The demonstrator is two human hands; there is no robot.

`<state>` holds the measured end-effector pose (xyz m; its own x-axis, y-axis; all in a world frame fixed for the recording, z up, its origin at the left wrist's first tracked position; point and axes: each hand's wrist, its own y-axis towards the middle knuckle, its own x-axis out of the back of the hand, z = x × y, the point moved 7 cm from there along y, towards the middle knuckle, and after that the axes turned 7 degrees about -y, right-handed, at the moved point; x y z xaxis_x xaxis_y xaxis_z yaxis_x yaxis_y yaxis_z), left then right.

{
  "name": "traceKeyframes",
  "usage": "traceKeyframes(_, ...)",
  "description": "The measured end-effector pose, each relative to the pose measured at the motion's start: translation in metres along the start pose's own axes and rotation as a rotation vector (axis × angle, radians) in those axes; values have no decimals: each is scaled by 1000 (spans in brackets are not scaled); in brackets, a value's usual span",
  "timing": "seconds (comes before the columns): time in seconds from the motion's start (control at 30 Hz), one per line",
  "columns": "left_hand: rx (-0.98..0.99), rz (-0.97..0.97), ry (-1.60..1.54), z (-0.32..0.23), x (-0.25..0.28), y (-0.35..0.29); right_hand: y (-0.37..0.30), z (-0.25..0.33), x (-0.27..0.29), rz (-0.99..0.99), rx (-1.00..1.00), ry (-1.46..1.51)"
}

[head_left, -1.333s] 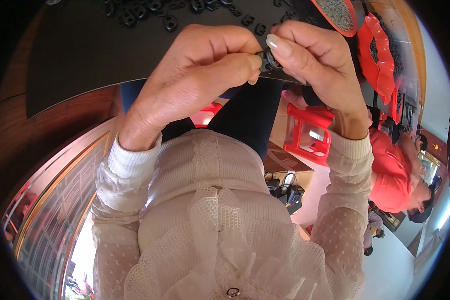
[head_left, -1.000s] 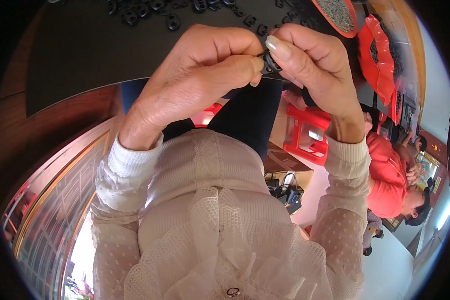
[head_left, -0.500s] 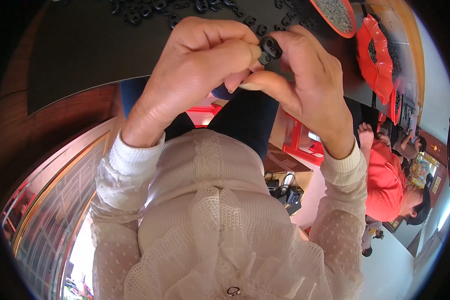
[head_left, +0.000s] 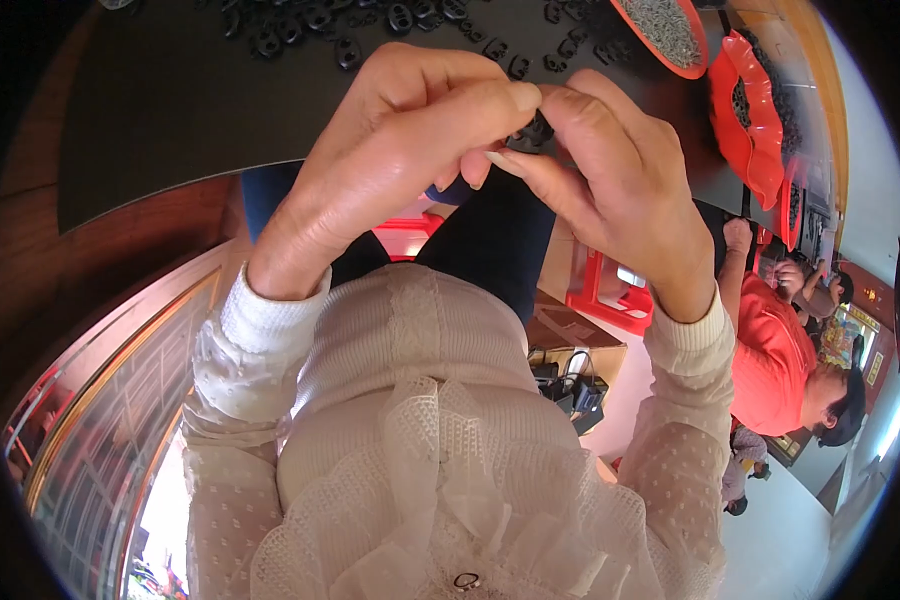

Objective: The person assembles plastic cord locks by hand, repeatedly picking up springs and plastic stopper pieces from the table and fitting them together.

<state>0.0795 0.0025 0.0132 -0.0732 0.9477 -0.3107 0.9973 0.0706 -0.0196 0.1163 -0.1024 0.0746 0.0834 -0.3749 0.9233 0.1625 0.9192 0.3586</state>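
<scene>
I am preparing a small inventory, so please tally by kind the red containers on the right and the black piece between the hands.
Red dish of small grey parts: 1
Red wavy-rimmed bowl: 1
Partly hidden red container: 1
Black piece between left hand and right hand, partly covered: 1
Total: 4
The loose black pieces overlap too much to count.

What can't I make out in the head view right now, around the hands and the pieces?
Head view: the black part is mostly covered by fingers of the left hand and right hand; whose grip bears it is unclear.
Head view: some loose black pieces are cut off by the top edge, so no full count.
Head view: the grey pieces are too small to tell their shape; the top edge cuts off their orange dish.
</scene>
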Motion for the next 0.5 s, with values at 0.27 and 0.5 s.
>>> traceKeyframes(0.27, -74, 10, 48, 0, 0, 2, -5, -7, -4, -94, -156, 146)
traceKeyframes(0.5, -97, 1, 108, 0, -1, -1, -27, -21, -29, -66, -679, 803)
